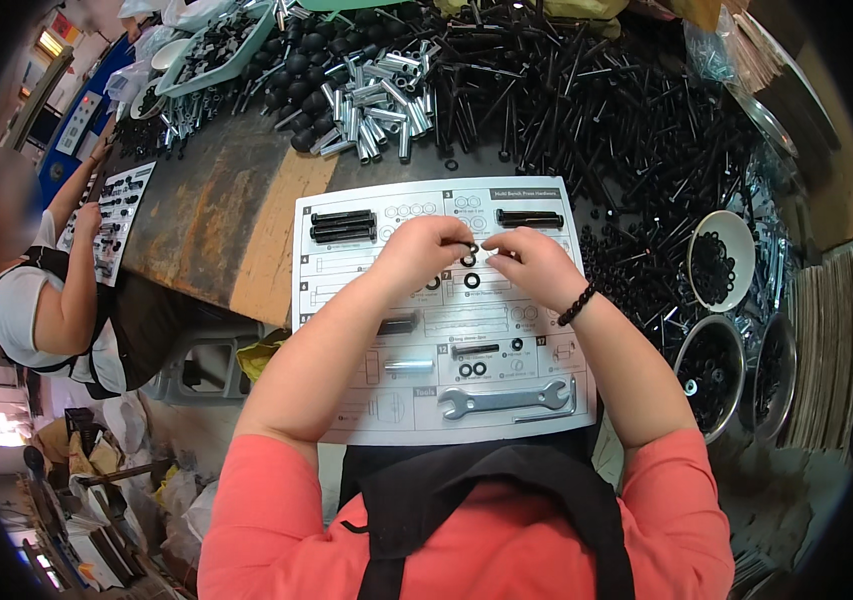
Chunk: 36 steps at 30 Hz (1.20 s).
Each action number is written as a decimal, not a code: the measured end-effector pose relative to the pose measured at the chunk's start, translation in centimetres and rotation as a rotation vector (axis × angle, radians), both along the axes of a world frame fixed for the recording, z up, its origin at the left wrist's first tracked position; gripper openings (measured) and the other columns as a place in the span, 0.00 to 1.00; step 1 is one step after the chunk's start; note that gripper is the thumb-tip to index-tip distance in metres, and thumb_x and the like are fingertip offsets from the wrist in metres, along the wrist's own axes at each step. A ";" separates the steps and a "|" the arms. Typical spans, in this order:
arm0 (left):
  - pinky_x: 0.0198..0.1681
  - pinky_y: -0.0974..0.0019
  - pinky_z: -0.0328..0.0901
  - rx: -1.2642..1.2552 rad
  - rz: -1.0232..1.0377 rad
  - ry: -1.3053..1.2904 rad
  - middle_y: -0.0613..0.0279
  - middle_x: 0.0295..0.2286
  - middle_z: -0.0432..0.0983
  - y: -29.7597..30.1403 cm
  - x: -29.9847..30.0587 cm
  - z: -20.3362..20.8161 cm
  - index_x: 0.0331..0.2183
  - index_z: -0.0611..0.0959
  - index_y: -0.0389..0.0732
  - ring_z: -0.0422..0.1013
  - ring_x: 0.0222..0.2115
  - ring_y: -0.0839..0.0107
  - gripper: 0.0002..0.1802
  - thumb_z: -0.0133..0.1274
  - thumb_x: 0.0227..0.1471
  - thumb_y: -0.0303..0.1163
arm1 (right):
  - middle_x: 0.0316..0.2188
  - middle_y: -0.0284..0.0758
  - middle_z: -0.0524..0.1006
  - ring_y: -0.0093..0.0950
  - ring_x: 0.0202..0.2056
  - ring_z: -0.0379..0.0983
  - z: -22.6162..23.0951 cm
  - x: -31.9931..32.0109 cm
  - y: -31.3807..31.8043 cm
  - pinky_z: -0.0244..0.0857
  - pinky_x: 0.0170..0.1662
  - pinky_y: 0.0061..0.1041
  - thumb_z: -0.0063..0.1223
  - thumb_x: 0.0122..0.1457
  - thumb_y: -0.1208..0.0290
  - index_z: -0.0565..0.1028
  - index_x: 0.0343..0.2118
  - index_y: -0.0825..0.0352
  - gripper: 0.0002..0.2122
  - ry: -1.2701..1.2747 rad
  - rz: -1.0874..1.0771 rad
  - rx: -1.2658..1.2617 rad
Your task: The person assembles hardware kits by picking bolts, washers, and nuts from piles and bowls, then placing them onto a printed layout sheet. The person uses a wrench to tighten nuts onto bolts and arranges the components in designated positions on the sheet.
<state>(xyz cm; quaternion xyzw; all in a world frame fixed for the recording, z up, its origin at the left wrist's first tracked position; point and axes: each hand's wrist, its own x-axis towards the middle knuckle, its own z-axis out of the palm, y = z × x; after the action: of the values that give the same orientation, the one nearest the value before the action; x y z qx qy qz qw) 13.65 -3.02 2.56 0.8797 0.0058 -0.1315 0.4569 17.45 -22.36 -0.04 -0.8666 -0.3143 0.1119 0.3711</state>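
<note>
My left hand (424,252) is over the upper middle of a printed white sheet (346,415), its thumb and fingertips closed on a small black washer (472,248). Just to the right, my right hand (538,264) hovers with finger and thumb slightly apart and nothing visible between them. Another black washer (472,281) lies on the sheet below the fingertips. Black bolts (343,227) lie at the sheet's upper left, and more bolts (530,218) at its upper right. Lower down are a silver sleeve (409,366), a short black bolt (474,350), a flat wrench (502,400) and a hex key (546,416).
Silver tubes (381,105), black ball-shaped parts (296,65) and a heap of black bolts (566,90) cover the far table. Bowls of black rings (743,250) stand at right, beside stacked cardboard (826,345). At left, another person (41,290) handles a similar sheet (131,205).
</note>
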 end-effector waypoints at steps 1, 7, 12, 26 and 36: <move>0.32 0.73 0.65 -0.114 0.045 0.065 0.65 0.26 0.76 0.1 0.1 0.3 0.33 0.80 0.38 0.70 0.27 0.77 0.08 0.55 0.46 0.24 | 0.29 0.34 0.74 0.28 0.29 0.70 0.3 0.0 0.4 0.66 0.34 0.25 0.52 0.53 0.70 0.76 0.34 0.66 0.08 0.108 -0.025 0.052; 0.32 0.75 0.65 -0.126 0.107 -0.048 0.66 0.27 0.76 0.3 1.4 0.0 0.31 0.80 0.36 0.69 0.28 0.80 0.06 0.55 0.46 0.22 | 0.29 0.37 0.76 0.29 0.31 0.71 1.8 1.2 1.8 0.65 0.34 0.24 0.53 0.51 0.67 0.76 0.29 0.67 0.08 0.329 -0.202 0.144; 0.34 0.61 0.63 0.462 -0.106 -0.465 0.63 0.23 0.73 0.5 2.7 -2.9 0.28 0.81 0.46 0.70 0.30 0.61 0.10 0.60 0.36 0.29 | 0.30 0.37 0.72 0.35 0.35 0.71 0.2 1.5 3.4 0.67 0.38 0.33 0.51 0.51 0.69 0.75 0.27 0.65 0.06 -0.207 -0.118 -0.337; 0.39 0.64 0.57 0.700 -0.148 -0.645 0.70 0.26 0.69 1.2 0.6 -3.4 0.33 0.83 0.54 0.66 0.33 0.69 0.15 0.56 0.39 0.28 | 0.31 0.37 0.70 0.34 0.36 0.70 0.3 1.2 1.8 0.66 0.38 0.31 0.48 0.49 0.75 0.76 0.39 0.58 0.13 -0.314 -0.038 -0.347; 0.40 0.63 0.57 0.608 -0.180 -0.651 0.69 0.28 0.70 0.8 0.2 -2.6 0.36 0.82 0.51 0.66 0.34 0.68 0.18 0.53 0.39 0.22 | 0.30 0.36 0.71 0.34 0.34 0.70 1.7 1.7 -2.3 0.66 0.35 0.30 0.49 0.48 0.77 0.78 0.35 0.58 0.12 -0.286 -0.146 -0.248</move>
<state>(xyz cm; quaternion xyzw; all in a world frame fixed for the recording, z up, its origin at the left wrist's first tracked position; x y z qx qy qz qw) 13.84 -2.22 -0.06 0.9665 -0.1762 0.1205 0.1424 19.16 -24.67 1.64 -0.9332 -0.2841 -0.0017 0.2202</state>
